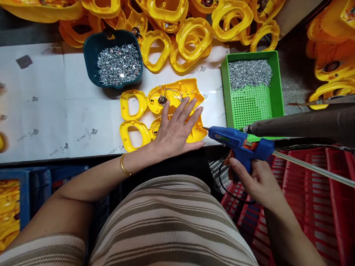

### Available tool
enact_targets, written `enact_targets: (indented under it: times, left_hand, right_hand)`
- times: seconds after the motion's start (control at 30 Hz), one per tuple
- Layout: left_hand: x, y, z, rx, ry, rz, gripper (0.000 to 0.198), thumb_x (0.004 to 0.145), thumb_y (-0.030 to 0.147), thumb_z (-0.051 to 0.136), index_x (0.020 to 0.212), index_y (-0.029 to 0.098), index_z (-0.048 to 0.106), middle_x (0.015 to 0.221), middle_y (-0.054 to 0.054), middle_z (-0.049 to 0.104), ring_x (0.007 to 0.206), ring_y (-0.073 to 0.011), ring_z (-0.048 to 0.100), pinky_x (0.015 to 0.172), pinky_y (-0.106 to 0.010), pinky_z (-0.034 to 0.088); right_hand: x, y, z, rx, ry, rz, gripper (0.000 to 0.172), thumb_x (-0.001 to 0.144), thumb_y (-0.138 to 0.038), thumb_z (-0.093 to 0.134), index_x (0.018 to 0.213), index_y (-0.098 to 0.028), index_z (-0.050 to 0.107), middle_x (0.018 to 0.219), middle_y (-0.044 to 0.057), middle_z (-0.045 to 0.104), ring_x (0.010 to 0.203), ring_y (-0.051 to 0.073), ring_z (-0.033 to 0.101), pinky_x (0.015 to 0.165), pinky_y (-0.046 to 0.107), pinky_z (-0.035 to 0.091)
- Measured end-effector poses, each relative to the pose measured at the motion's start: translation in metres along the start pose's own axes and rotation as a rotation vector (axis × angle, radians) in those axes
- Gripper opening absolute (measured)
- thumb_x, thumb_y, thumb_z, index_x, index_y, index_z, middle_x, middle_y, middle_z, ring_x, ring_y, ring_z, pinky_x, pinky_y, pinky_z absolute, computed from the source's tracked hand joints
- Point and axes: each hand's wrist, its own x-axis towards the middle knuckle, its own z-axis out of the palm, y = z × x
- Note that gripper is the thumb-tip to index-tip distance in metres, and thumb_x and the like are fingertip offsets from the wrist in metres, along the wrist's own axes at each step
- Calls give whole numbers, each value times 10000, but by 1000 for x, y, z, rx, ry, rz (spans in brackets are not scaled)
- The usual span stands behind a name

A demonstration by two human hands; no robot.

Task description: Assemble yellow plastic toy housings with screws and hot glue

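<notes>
My left hand (176, 135) lies spread, palm down, over the nearer of two yellow plastic shells and hides its middle. The farther shell (172, 96) shows a round black part and thin wires inside. Each shell has an oval loop at its left end. My right hand (251, 177) is wrapped round the handle of a blue glue gun (230, 137). The gun's nozzle points left, close to the right end of the nearer shell; whether it touches cannot be told. A clear glue stick (310, 166) sticks out of the gun's back.
A dark bin of screws (119, 64) stands behind left, a green basket of screws (251, 92) behind right. Yellow shells (194, 38) pile along the back. A dark tool (299, 122) reaches in from the right. Red crates (316, 184) and a blue crate (24, 199) flank me.
</notes>
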Motion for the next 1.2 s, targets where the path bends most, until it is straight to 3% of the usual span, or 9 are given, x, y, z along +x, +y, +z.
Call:
enact_targets:
  times: [0.27, 0.43, 0.5, 0.57, 0.7, 0.77, 0.9, 1.2]
  left_hand:
    - [1, -1, 0, -9, -8, -6, 881, 823, 680, 589, 1509, 198, 317, 1602, -170, 277, 1501, -337, 214, 1209, -563, -44]
    - [-1, 1, -1, -8, -19, -5, 889, 824, 696, 576, 1507, 182, 333, 1594, -170, 296, 1490, -348, 235, 1195, -587, -61]
    - [-2, 1, -4, -7, -11, 1, 872, 824, 711, 563, 1498, 197, 359, 1588, -163, 312, 1481, -363, 248, 1193, -598, -34]
    - [2, -3, -10, -7, 36, -23, 797, 846, 703, 534, 1480, 241, 394, 1581, -136, 337, 1477, -362, 255, 1197, -589, 34]
    - [26, -26, -19, 9, 130, -136, 694, 899, 670, 463, 1474, 289, 387, 1568, -107, 366, 1469, -341, 264, 1179, -550, 169]
    - [42, -38, -20, 19, 103, -155, 747, 886, 685, 473, 1489, 259, 361, 1552, -129, 381, 1452, -353, 280, 1156, -553, 208]
    - [61, -47, -19, 8, 18, -122, 793, 865, 673, 525, 1479, 196, 366, 1460, -150, 479, 1349, -349, 390, 1111, -552, 270]
    - [63, -49, -7, -32, 126, -101, 853, 796, 625, 658, 1458, 155, 395, 1358, -167, 493, 1242, -332, 446, 1075, -475, 334]
  right_hand:
    - [-4, 1, -7, 87, -49, 41, 437, 905, -581, 521, 834, -164, 633, 525, 11, 622, 446, 113, 562, 433, 216, 439]
    - [-12, -3, -9, 509, -70, 40, 280, 907, -457, 590, 960, -186, 639, 597, -7, 637, 451, 105, 573, 405, 201, 466]
    - [-12, -7, -5, 643, -56, -28, 311, 904, -485, 581, 984, -191, 644, 664, 18, 664, 489, 130, 600, 387, 224, 474]
    - [-7, -11, 0, 593, 60, -107, 352, 885, -522, 593, 974, -189, 662, 703, 43, 681, 520, 148, 615, 395, 243, 480]
    - [14, -17, 11, 232, 276, -159, 317, 886, -477, 607, 962, -181, 690, 732, 56, 697, 523, 141, 609, 483, 269, 510]
    - [28, -18, 14, 157, 281, -138, 344, 908, -475, 570, 1002, -165, 685, 739, 59, 701, 537, 146, 626, 510, 275, 520]
    - [49, -14, 18, 230, 263, -76, 433, 916, -515, 537, 1076, -128, 649, 788, 69, 706, 540, 140, 644, 496, 257, 531]
    - [62, -15, 10, 272, 155, -31, 468, 927, -526, 516, 1064, -101, 653, 748, 69, 713, 518, 119, 645, 483, 210, 526]
